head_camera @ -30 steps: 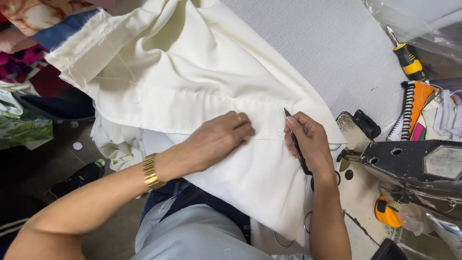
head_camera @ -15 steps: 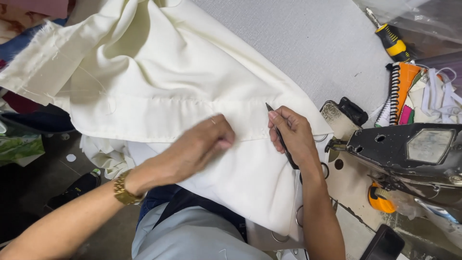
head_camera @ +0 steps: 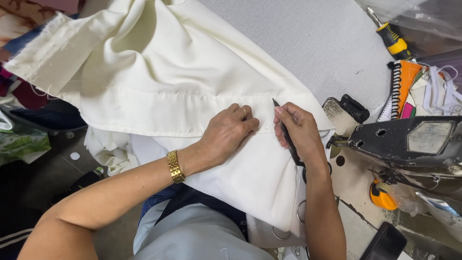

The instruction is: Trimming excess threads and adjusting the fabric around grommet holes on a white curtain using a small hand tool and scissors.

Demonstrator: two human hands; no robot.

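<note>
While the sewing machine (head_camera: 409, 144) crowds the right side and a screwdriver (head_camera: 392, 41) lies beyond it, right hand (head_camera: 298, 130) grips dark snips (head_camera: 287, 137), tip on the cream fabric (head_camera: 168, 82) seam. Left hand (head_camera: 226, 135) presses flat, fingers curled. Grey table (head_camera: 313, 48) beyond is open; fabric overhangs the near edge.

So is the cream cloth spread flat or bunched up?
Partly both: the cream cloth lies flat under the left hand and right hand, folded beyond.
</note>
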